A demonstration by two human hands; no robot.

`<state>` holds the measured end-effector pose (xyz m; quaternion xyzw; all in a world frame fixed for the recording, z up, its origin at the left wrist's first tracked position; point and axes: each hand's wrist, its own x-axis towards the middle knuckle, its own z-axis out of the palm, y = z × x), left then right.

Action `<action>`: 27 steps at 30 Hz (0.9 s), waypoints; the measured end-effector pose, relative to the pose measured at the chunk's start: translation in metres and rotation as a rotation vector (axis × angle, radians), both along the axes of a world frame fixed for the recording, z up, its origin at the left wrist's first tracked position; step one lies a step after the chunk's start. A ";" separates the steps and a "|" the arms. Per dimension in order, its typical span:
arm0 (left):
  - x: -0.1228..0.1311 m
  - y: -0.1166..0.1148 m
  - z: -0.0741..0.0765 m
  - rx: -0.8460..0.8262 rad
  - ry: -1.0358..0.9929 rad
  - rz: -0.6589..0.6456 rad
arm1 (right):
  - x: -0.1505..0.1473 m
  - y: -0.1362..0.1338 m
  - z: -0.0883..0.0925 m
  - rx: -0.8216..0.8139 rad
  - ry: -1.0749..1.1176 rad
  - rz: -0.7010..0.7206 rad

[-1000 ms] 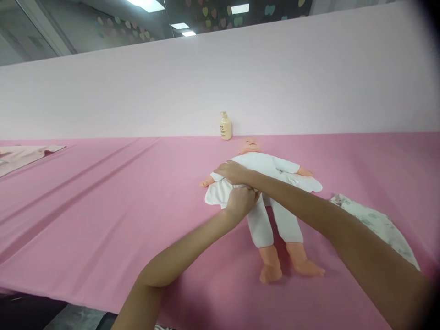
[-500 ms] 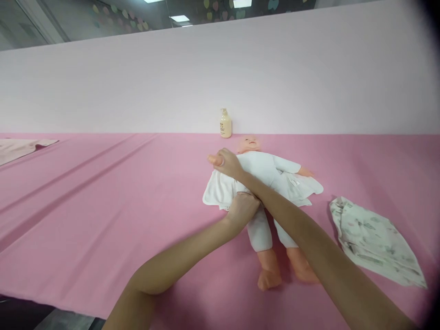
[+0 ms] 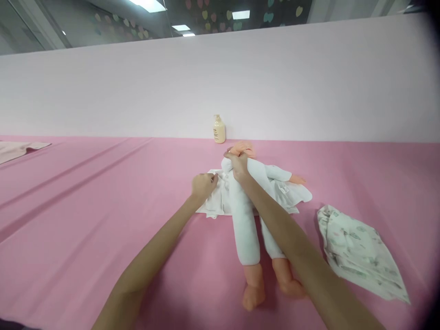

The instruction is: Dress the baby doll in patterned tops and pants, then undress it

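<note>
A baby doll (image 3: 245, 229) in a white bodysuit lies on its back, head toward the wall, its bare feet toward me. Spread beneath its torso is a white garment (image 3: 220, 201), showing on both sides. My left hand (image 3: 203, 185) is closed on the left part of that garment. My right hand (image 3: 238, 164) grips the doll near its left-side shoulder, just below the head. The doll's arm on that side is mostly hidden; the other arm lies stretched out to the right.
A cream pump bottle (image 3: 219, 130) stands by the white wall (image 3: 137, 91) behind the doll's head. A folded patterned cloth (image 3: 360, 252) lies at the right on the pink sheet (image 3: 103, 220). At the far left is a pale pink cloth (image 3: 17, 150).
My left hand has moved left and up from the doll's middle to the garment. My right hand has shifted from the doll's outstretched hand to its shoulder. The view has moved slightly.
</note>
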<state>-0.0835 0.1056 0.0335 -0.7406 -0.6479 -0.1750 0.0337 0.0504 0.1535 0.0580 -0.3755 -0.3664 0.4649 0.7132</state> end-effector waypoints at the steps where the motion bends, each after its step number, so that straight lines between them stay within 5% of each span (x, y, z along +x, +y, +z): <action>1: -0.003 0.008 -0.005 -0.006 -0.023 0.040 | 0.000 0.000 0.000 0.001 0.000 0.008; 8: 0.022 0.036 -0.024 -0.027 0.029 0.119 | 0.000 -0.003 0.003 0.022 0.008 0.037; 13: 0.029 0.038 -0.014 -0.219 0.036 0.197 | 0.000 -0.005 0.004 0.033 0.044 0.075; 19: 0.016 0.038 -0.003 -0.324 0.204 0.137 | 0.001 -0.003 0.000 0.042 -0.073 0.046; 27: 0.007 0.035 0.026 -0.232 0.131 0.161 | -0.011 -0.016 -0.019 0.293 -1.107 -0.068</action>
